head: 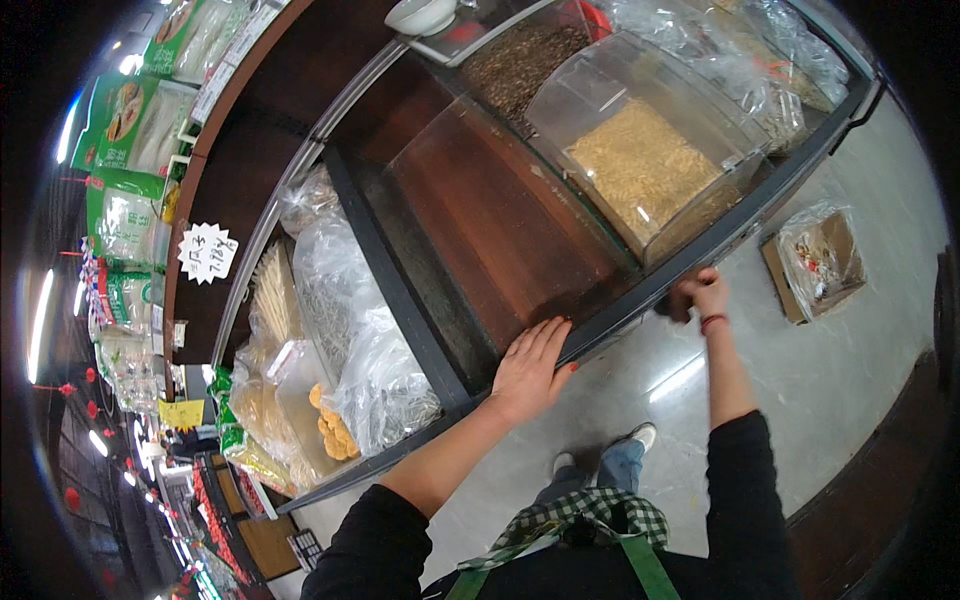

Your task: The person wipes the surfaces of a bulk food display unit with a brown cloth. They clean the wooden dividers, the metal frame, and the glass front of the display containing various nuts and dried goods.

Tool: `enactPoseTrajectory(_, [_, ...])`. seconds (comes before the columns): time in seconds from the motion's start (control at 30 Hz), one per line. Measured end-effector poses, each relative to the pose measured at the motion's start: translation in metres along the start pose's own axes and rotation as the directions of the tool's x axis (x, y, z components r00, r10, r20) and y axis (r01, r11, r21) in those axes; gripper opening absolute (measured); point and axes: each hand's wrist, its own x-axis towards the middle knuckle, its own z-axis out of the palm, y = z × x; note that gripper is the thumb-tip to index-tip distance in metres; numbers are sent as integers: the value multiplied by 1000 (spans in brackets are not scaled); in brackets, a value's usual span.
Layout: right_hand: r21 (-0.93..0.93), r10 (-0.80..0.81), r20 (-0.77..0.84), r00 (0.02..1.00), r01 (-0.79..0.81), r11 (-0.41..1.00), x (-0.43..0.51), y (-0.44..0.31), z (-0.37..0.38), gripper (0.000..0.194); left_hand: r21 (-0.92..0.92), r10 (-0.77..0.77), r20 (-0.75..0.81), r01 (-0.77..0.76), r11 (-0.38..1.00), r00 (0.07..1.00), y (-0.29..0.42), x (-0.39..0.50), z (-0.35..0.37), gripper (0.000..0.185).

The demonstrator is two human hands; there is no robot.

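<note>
My left hand (pixel 531 369) lies with its fingers apart on the front edge of a dark wooden display bin (pixel 502 217), holding nothing. My right hand (pixel 703 294) is curled around a dark cloth or similar soft thing (pixel 675 304), partly blurred, just outside the dark front rail (pixel 637 300). Between two dividers, the wooden bottom of the bin section before me shows bare brown boards. Right of it stands a clear plastic bin (pixel 645 150) of pale yellow flakes, beside dark seeds (pixel 525 67).
Left of the divider (pixel 397 277) are clear bags of dried goods (pixel 360 330) and orange-brown pieces (pixel 335 427). An open cardboard box (pixel 817 262) with a plastic liner stands on the floor at right. Packaged noodles (pixel 135 217) fill the shelf at left. A white bowl (pixel 421 15) sits at the top.
</note>
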Motion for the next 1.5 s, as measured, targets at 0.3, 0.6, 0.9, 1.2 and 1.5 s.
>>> enactPoseTrajectory(0.3, [231,133,-417,899,-37,972,61,22,6,20,-10,-32,35,33,999,999,2,3,2,58])
enactPoseTrajectory(0.6, [263,398,-208,894,-340,903,-140,42,115,28,-19,-10,1,10,1000,1000,4,2,0,56])
enactPoseTrajectory(0.9, [91,23,-551,834,33,995,100,-4,-37,36,-30,-3,15,4,1000,1000,3,3,0,60])
enactPoseTrajectory(1.2, [179,287,-477,830,-228,957,94,-3,-23,32,-30,29,25,-29,999,999,1,1,-1,63])
enactPoseTrajectory(1.5, [214,303,-381,874,-236,948,-65,9,85,38,-133,112,-51,-118,984,992,-7,-3,2,57])
